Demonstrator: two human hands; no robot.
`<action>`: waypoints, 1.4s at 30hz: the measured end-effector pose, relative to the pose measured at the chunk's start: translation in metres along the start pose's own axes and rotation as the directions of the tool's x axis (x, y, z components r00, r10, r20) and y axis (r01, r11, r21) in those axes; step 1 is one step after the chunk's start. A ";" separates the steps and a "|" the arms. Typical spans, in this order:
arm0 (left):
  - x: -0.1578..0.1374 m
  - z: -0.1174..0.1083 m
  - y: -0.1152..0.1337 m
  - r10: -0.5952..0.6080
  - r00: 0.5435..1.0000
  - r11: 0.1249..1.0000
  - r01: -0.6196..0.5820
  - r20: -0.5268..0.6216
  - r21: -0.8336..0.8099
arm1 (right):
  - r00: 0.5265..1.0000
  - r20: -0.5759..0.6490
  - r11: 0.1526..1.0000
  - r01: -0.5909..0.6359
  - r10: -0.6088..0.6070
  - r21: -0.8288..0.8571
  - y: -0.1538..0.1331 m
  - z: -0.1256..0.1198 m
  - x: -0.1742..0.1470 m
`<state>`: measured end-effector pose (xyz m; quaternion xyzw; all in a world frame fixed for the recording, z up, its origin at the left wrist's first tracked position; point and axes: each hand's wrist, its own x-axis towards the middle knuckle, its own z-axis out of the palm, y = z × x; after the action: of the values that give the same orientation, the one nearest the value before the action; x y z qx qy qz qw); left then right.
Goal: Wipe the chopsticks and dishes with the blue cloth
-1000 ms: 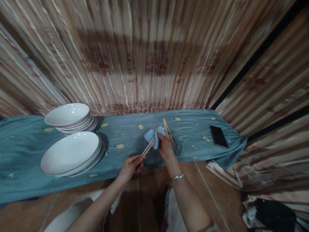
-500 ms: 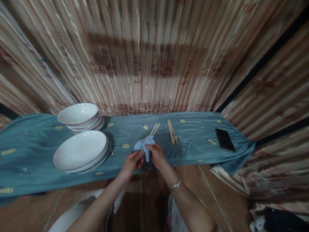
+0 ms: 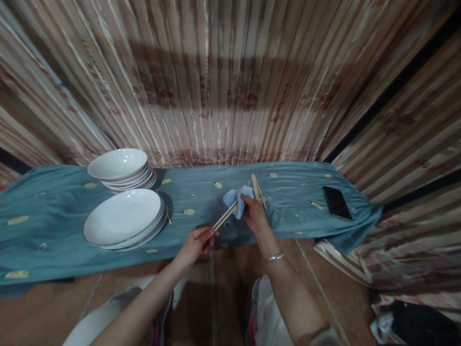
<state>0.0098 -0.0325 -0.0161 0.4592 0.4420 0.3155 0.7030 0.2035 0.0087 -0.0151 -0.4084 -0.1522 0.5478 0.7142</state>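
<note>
Just below centre: left hand (image 3: pixel 196 244), fingers gripping two chopsticks (image 3: pixel 224 217); right hand (image 3: pixel 256 216), fingers clasping one blue cloth (image 3: pixel 237 198) over their upper ends.

A cloth-covered table (image 3: pixel 295 180) carries a stack of bowls (image 3: pixel 122 168), a stack of plates (image 3: pixel 124 218), several chopsticks (image 3: pixel 256 187) and a phone (image 3: pixel 337 203).

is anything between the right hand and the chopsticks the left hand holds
Yes: the blue cloth, pinched in the right hand, covers the far ends of the chopsticks. The left hand holds them directly.
</note>
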 end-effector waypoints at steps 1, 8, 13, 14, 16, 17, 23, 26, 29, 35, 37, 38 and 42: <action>-0.001 0.000 0.000 -0.007 1.000 1.000 0.007 0.000 -0.003 | 1.000 -0.010 1.000 0.019 -0.019 0.019 -0.001 -0.002 0.001; -0.005 -0.002 -0.001 0.042 0.997 0.999 -0.044 -0.064 -0.025 | 1.000 0.028 0.999 0.004 -0.005 0.036 0.005 0.000 -0.003; -0.001 0.002 0.000 0.064 0.993 0.994 -0.072 -0.098 -0.084 | 0.998 0.043 0.998 -0.051 0.050 0.024 0.013 0.011 -0.013; -0.001 0.003 0.002 0.066 0.992 0.993 -0.076 -0.106 -0.094 | 0.996 0.064 0.998 -0.064 0.063 0.012 0.016 0.014 -0.016; 0.000 0.005 0.005 0.080 0.991 0.990 -0.092 -0.108 -0.110 | 0.989 0.116 0.996 -0.090 0.092 -0.022 0.022 0.019 -0.022; 0.001 0.006 0.007 0.092 0.990 0.988 -0.104 -0.108 -0.115 | 0.984 0.143 0.994 -0.101 0.106 -0.042 0.025 0.021 -0.026; 0.005 0.010 0.014 0.158 0.982 0.979 -0.170 -0.107 -0.113 | 0.953 0.261 0.984 -0.124 0.155 -0.130 0.040 0.028 -0.045; 0.005 0.012 0.014 0.165 0.982 0.980 -0.173 -0.086 -0.099 | 0.952 0.260 0.980 -0.121 0.160 -0.159 0.040 0.028 -0.048; 0.003 0.014 0.014 0.146 0.987 0.984 -0.151 -0.061 -0.091 | 0.957 0.251 0.983 -0.112 0.146 -0.146 0.032 0.025 -0.045; -0.007 0.017 0.011 0.083 0.996 0.996 -0.083 0.009 -0.042 | 0.993 0.108 0.997 -0.052 0.057 -0.048 0.007 0.010 -0.028; -0.010 0.018 0.009 0.083 0.996 0.996 -0.082 0.026 -0.032 | 0.996 0.089 0.999 -0.016 0.019 -0.029 0.000 0.006 -0.023; -0.011 0.018 0.008 0.083 0.996 0.996 -0.082 0.035 -0.028 | 0.997 0.078 1.000 -0.001 0.003 -0.025 -0.003 0.004 -0.022; -0.015 0.020 0.007 0.083 0.995 0.996 -0.081 0.047 -0.040 | 0.999 0.008 0.999 0.034 -0.034 -0.029 -0.013 0.004 -0.020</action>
<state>0.0218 -0.0506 -0.0011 0.4709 0.3994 0.3413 0.7087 0.2024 -0.0090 0.0017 -0.4138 -0.1697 0.5348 0.7169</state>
